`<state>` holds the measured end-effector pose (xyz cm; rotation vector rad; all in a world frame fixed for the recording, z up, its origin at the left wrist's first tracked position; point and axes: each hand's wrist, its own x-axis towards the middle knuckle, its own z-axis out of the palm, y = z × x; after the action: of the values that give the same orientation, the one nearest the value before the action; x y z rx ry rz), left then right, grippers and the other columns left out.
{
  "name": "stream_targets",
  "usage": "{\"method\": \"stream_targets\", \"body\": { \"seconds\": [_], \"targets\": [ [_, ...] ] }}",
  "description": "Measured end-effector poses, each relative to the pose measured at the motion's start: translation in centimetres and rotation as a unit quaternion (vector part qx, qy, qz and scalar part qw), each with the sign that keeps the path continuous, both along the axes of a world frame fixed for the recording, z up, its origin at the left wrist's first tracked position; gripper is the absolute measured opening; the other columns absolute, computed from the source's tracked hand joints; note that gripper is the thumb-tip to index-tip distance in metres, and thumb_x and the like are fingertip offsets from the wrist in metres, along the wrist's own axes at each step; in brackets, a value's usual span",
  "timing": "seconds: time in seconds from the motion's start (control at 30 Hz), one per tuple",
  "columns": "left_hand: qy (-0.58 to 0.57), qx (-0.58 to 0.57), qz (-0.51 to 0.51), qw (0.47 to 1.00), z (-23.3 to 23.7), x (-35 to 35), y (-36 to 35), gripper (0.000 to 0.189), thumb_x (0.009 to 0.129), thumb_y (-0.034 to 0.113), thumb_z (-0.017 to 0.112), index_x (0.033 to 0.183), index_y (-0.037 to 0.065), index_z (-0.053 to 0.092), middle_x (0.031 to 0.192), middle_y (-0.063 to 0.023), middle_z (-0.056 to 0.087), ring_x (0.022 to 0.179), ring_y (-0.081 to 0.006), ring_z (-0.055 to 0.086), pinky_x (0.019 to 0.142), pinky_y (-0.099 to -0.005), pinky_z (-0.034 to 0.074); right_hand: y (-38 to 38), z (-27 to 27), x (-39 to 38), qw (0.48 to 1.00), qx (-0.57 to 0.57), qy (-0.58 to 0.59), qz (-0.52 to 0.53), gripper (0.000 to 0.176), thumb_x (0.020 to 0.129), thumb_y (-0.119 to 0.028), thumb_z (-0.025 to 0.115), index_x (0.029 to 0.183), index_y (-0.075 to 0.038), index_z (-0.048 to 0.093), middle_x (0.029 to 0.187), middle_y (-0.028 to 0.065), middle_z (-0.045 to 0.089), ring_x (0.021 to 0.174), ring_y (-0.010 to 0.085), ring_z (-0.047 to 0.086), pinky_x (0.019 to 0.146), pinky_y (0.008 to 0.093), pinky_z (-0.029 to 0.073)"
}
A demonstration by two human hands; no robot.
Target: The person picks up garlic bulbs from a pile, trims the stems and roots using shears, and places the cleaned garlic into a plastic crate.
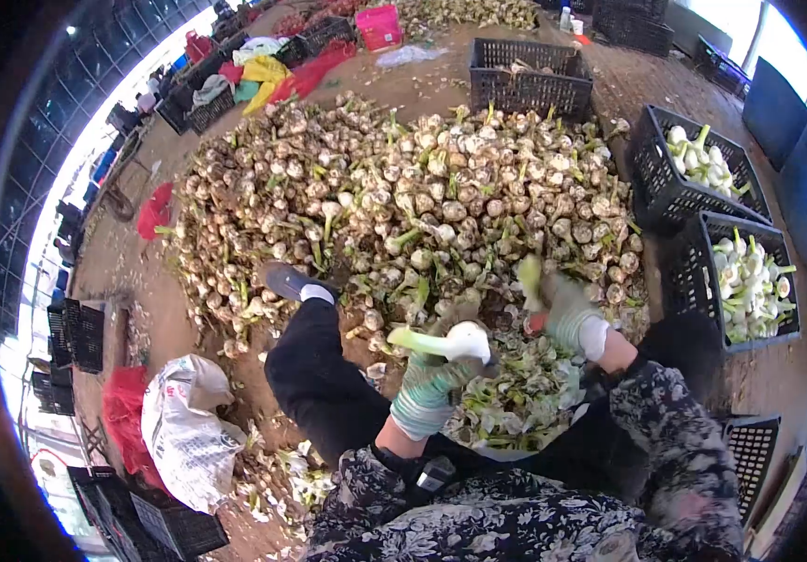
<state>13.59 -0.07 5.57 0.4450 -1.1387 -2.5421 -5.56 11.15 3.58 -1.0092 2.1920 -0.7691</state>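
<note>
My left hand (436,379), in a green and white striped glove, is closed around a peeled white garlic bulb (466,343) whose pale green stem points left. To its right, my right hand (567,309) wears a similar glove and is blurred by motion. A strip of green leaf or husk shows at its fingertips, and a small red object lies against the palm side. Below both hands, peeled husks (516,398) are heaped between my legs. Unpeeled bulbs form a large pile (422,197) in front of me.
Two black crates of clean white bulbs (703,164) (755,286) stand at the right. Behind the pile is another black crate (530,92). A white sack (188,431) and red netting (127,417) lie at the left, near stacked crates (174,525). A pink bucket (380,28) stands farther back.
</note>
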Motion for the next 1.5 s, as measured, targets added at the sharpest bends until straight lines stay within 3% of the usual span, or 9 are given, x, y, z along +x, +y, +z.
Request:
{"method": "stream_targets", "body": {
  "seconds": [0.07,0.2,0.47,0.67,0.8,0.87,1.2,1.43,1.5],
  "targets": [
    [-0.008,-0.091,0.032,0.995,-2.8,-0.1,-1.6,0.046,0.071,0.011,0.071,0.111,0.001,0.050,0.093,-0.0070,0.060,0.084,-0.0158,0.058,0.075,-0.0284,0.049,-1.1,-0.4,-0.9,0.920,0.309,0.044,0.235,0.065,0.071,-0.012,0.062,0.128,-0.001,0.032,0.125,0.0183,0.043,0.115,0.0284,0.044,0.093,0.0338,0.038],
    [-0.087,-0.216,0.009,0.973,-1.7,-0.6,-3.8,0.059,0.064,0.013,0.077,0.115,0.000,0.048,0.101,-0.0069,0.058,0.088,-0.0161,0.057,0.079,-0.0284,0.047,-3.8,2.0,-1.1,0.956,-0.089,-0.263,0.090,0.064,0.070,-0.025,0.070,0.120,0.002,0.040,0.117,0.0156,0.048,0.103,0.0228,0.054,0.085,0.0320,0.046],
    [-0.145,-0.156,-0.011,0.977,-2.1,-0.3,-4.2,0.059,0.063,0.012,0.077,0.113,-0.001,0.049,0.102,-0.0068,0.058,0.094,-0.0149,0.055,0.083,-0.0296,0.045,-5.5,2.7,-1.2,0.919,0.019,-0.389,0.060,0.057,0.078,-0.044,0.059,0.109,0.003,0.050,0.096,0.0128,0.059,0.081,0.0174,0.058,0.069,0.0265,0.046],
    [-0.145,-0.165,0.005,0.976,-2.4,-0.8,-3.3,0.049,0.066,0.006,0.074,0.109,0.001,0.050,0.106,-0.0062,0.056,0.095,-0.0145,0.054,0.085,-0.0285,0.043,-4.8,0.6,-0.7,0.962,-0.087,-0.046,0.254,0.051,0.077,-0.035,0.063,0.107,0.004,0.051,0.089,0.0135,0.060,0.085,0.0204,0.060,0.071,0.0309,0.050],
    [-0.174,-0.149,-0.003,0.973,-2.2,-1.4,-3.7,0.051,0.068,0.003,0.072,0.113,0.001,0.048,0.104,-0.0057,0.057,0.095,-0.0138,0.054,0.085,-0.0287,0.043,-3.9,1.6,-0.7,0.872,-0.038,-0.487,0.027,0.049,0.076,-0.035,0.064,0.100,0.006,0.053,0.084,0.0229,0.059,0.077,0.0348,0.059,0.068,0.0372,0.048],
    [-0.206,-0.174,0.013,0.963,-2.7,-1.8,-3.6,0.054,0.067,0.002,0.071,0.115,0.000,0.047,0.106,-0.0064,0.056,0.098,-0.0152,0.054,0.087,-0.0294,0.043,-3.4,2.0,0.6,0.980,-0.108,-0.025,0.163,0.043,0.076,-0.030,0.064,0.099,0.005,0.055,0.087,0.0216,0.060,0.080,0.0353,0.059,0.071,0.0363,0.048],
    [-0.087,-0.257,0.031,0.962,-2.3,-3.6,-1.1,0.055,0.081,0.023,0.061,0.125,-0.001,0.038,0.115,-0.0090,0.051,0.096,-0.0164,0.053,0.084,-0.0299,0.045,-2.6,3.8,3.6,0.989,-0.118,-0.026,0.080,0.016,0.072,-0.017,0.060,0.080,-0.005,0.053,0.073,0.0174,0.055,0.070,0.0363,0.055,0.060,0.0400,0.044],
    [0.093,0.252,0.152,0.951,-0.2,-4.9,-1.6,0.047,0.076,0.014,0.056,0.120,0.001,0.044,0.086,-0.0099,0.061,0.075,-0.0208,0.059,0.065,-0.0348,0.051,-2.4,-5.3,-1.5,0.998,-0.012,0.023,-0.049,0.032,0.071,-0.018,0.062,0.099,-0.006,0.051,0.088,0.0170,0.059,0.077,0.0300,0.058,0.067,0.0360,0.046],
    [0.087,0.253,0.130,0.955,-1.4,-5.0,-2.5,0.044,0.077,0.015,0.056,0.118,0.002,0.045,0.084,-0.0093,0.061,0.074,-0.0197,0.059,0.065,-0.0335,0.051,-0.3,-5.0,0.3,0.971,-0.005,0.184,0.153,0.038,0.070,-0.016,0.066,0.102,-0.002,0.054,0.092,0.0165,0.058,0.079,0.0267,0.057,0.070,0.0340,0.046]
  ]
}}
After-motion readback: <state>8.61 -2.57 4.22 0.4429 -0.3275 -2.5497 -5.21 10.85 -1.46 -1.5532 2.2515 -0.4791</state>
